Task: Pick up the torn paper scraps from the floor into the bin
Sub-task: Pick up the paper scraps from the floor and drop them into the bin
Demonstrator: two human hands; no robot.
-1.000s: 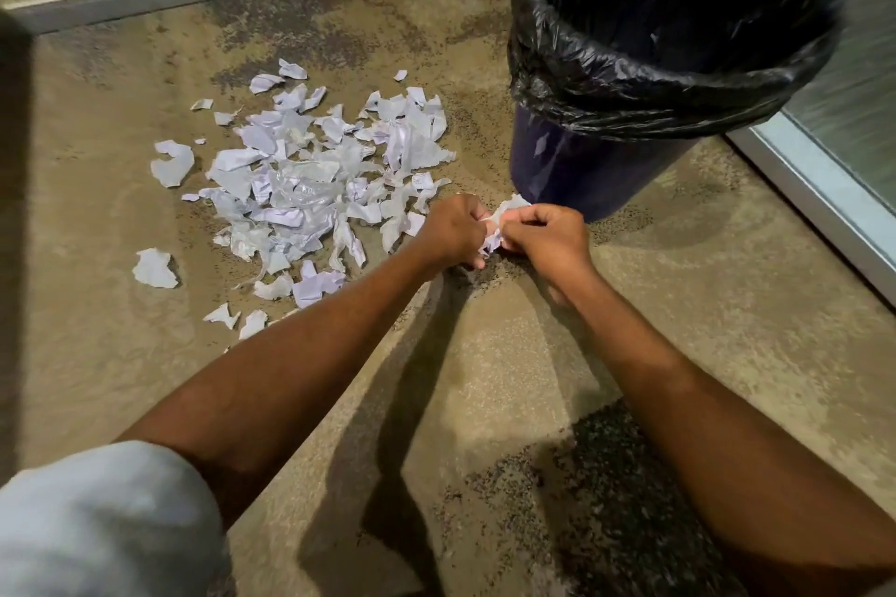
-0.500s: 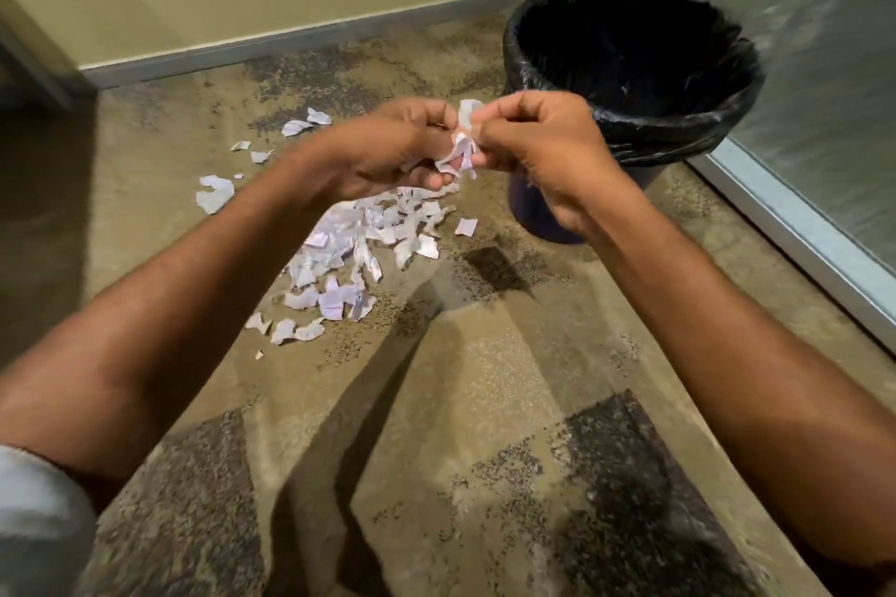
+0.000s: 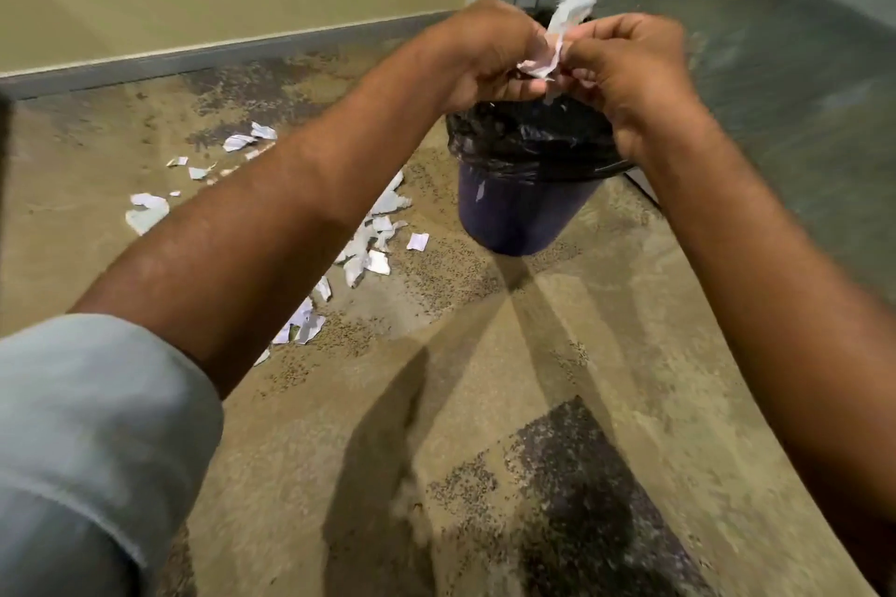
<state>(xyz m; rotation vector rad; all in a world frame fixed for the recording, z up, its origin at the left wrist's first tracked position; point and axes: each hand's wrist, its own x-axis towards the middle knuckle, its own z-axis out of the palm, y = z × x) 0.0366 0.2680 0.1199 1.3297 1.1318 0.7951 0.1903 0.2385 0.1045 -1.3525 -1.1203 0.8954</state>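
Observation:
Both hands are raised over the bin [image 3: 521,204], a dark bucket lined with a black bag. My left hand [image 3: 485,51] and my right hand [image 3: 625,63] together pinch a bunch of white torn paper scraps [image 3: 557,39] between them, held above the bin's mouth. The hands hide most of the bin's opening. Several more paper scraps [image 3: 373,242] lie scattered on the floor to the left of the bin, partly covered by my left forearm. One larger scrap [image 3: 145,211] lies apart at the far left.
The speckled tan floor [image 3: 485,402] runs to a yellow wall with a grey skirting [image 3: 194,58] at the back. A glass panel with a pale frame [image 3: 800,63] stands right of the bin. My light sleeve [image 3: 87,441] fills the lower left.
Both hands have lifted the bunch of scraps from the floor up and to the right, from beside the bin's base to above its opening. The pile on the floor stays in place.

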